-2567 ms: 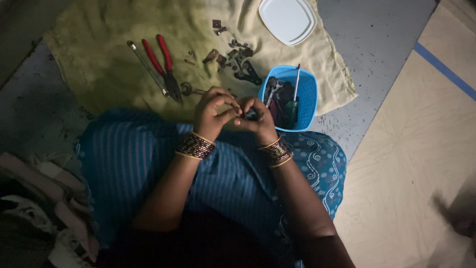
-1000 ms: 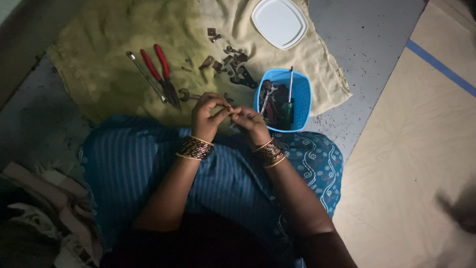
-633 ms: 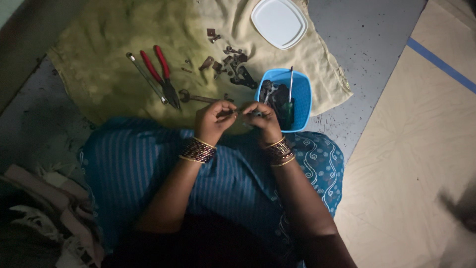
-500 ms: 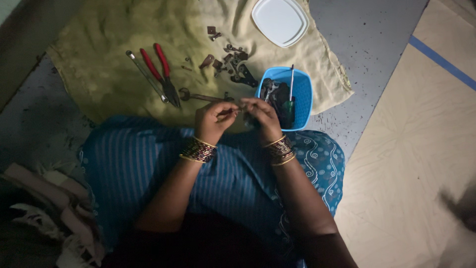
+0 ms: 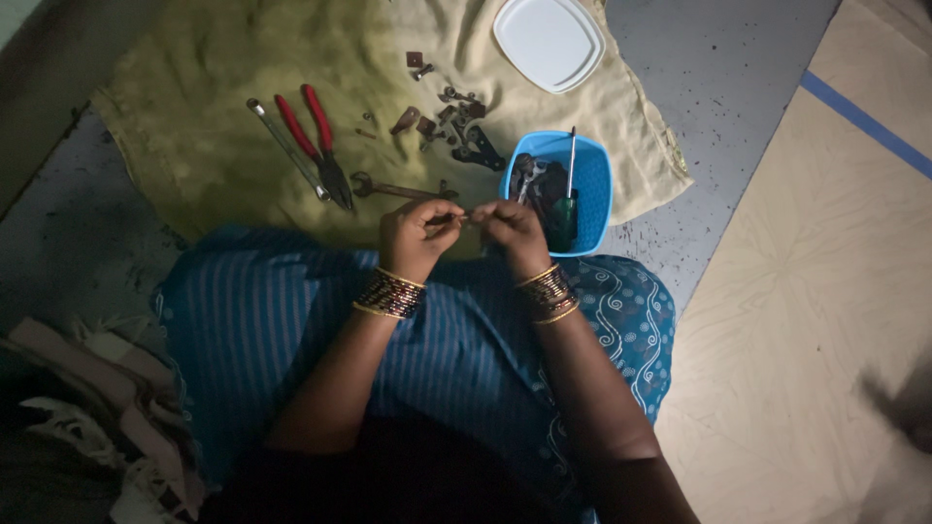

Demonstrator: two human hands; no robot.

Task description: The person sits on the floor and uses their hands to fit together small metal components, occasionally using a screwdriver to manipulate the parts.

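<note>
Your left hand (image 5: 416, 233) and your right hand (image 5: 512, 229) meet just above your lap, fingertips nearly touching, right beside the near-left corner of the blue tub (image 5: 587, 199). Between them you pinch a small metal part (image 5: 464, 215); both hands are closed on it with thumb and fingers, though it is too small and dim to tell what kind of piece it is. Bangles ring both wrists.

The blue tub sits on the edge of the yellowish cloth (image 5: 214, 146) spread over the floor, and it holds a green-handled screwdriver (image 5: 566, 199) standing on end among dark bits. Left of the tub, touching nothing of yours, lies a rusty spanner (image 5: 393, 188); further left of it are the red-handled pliers (image 5: 316, 143) with a slim steel tool (image 5: 284, 147) just beside them. Beyond the tub, a scatter of small rusty parts (image 5: 449, 114) lies on the cloth, and past that a white lid (image 5: 549, 41).
</note>
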